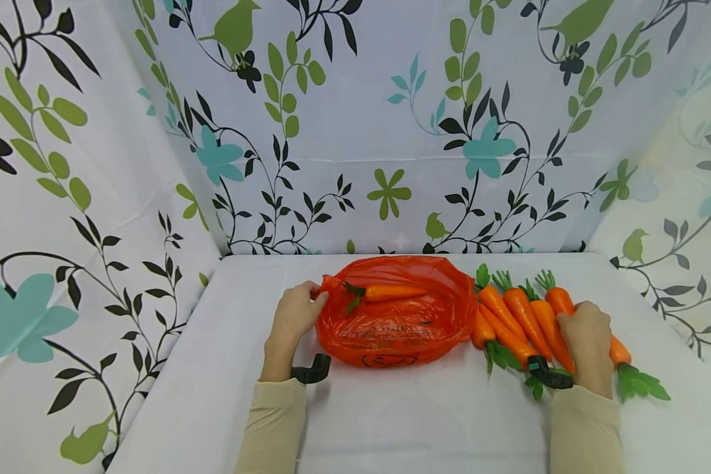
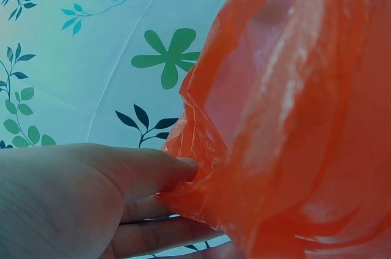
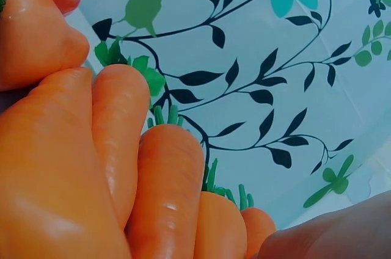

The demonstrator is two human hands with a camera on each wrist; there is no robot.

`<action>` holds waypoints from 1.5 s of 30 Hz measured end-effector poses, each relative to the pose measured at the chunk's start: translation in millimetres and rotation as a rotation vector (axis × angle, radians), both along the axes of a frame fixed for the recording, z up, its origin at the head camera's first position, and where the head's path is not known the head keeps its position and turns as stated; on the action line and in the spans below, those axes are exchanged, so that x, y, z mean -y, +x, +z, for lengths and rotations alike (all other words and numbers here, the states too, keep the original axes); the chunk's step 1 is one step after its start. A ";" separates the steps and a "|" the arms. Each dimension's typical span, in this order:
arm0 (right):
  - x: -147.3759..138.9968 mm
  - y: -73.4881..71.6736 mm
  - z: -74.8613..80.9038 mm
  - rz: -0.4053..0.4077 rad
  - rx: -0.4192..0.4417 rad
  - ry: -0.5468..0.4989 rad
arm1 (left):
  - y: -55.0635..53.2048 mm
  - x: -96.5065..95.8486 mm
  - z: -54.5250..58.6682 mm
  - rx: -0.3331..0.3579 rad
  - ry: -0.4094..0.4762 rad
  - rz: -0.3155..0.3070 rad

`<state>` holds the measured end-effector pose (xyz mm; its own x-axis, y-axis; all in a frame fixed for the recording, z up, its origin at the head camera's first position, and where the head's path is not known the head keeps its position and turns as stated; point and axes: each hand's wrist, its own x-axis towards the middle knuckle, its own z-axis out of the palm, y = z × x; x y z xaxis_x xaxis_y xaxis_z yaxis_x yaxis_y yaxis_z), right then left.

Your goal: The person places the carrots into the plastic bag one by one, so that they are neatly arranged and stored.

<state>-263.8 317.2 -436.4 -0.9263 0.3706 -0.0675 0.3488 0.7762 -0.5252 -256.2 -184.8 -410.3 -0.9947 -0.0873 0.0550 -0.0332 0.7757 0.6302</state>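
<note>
A red plastic bag (image 1: 391,342) lies spread on the table, with one carrot (image 1: 394,292) with green leaves showing at its mouth. My left hand (image 1: 293,313) pinches the bag's left edge between thumb and fingers; the left wrist view shows the thumb on the crumpled red film (image 2: 201,167). To the bag's right, several orange carrots (image 1: 524,316) with green tops lie side by side. My right hand (image 1: 589,336) is over the rightmost of them and grips a carrot (image 1: 559,299); its fingertips are mostly hidden. Only an edge of this hand appears in the right wrist view, beside the carrots (image 3: 168,192).
The white table (image 1: 426,421) meets a patterned cloth backdrop (image 1: 355,131) along its far edge. Another carrot end (image 1: 619,351) with a leafy top (image 1: 641,384) sticks out right of my right hand. Some carrots touch the bag's right side.
</note>
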 end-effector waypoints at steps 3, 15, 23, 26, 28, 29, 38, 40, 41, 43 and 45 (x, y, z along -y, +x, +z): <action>0.1 -0.4 0.7 -0.014 0.001 -0.016 | 0.1 0.0 0.0 -0.003 0.001 -0.001; 4.2 -1.1 7.2 -0.060 -0.053 -0.087 | -0.9 0.4 -0.6 -0.015 -0.015 -0.003; 14.5 -4.0 15.7 -0.036 -0.114 -0.116 | -0.1 0.2 1.3 -0.008 -0.008 -0.002; 19.0 -5.5 17.4 -0.011 -0.155 -0.128 | -0.1 0.7 0.9 -0.010 -0.011 -0.003; 22.0 -6.3 18.8 0.011 -0.177 -0.131 | 0.1 0.8 0.8 -0.008 -0.010 -0.002; 23.6 -6.8 19.5 0.021 -0.183 -0.134 | 0.0 1.0 0.7 -0.007 -0.010 -0.002; 43.2 -11.6 25.2 0.080 -0.222 -0.155 | -0.7 1.0 2.0 -0.012 -0.013 -0.006; 47.9 -12.0 26.9 0.098 -0.225 -0.165 | -0.8 0.9 1.9 -0.011 -0.012 -0.006; 50.4 -12.2 27.8 0.107 -0.224 -0.173 | -0.9 0.8 1.9 -0.009 -0.012 -0.006; 55.3 -12.3 29.7 0.121 -0.228 -0.185 | -0.8 0.6 1.9 -0.008 -0.013 -0.006; 59.8 -12.3 31.5 0.130 -0.245 -0.190 | -0.7 0.5 1.7 -0.005 -0.012 -0.004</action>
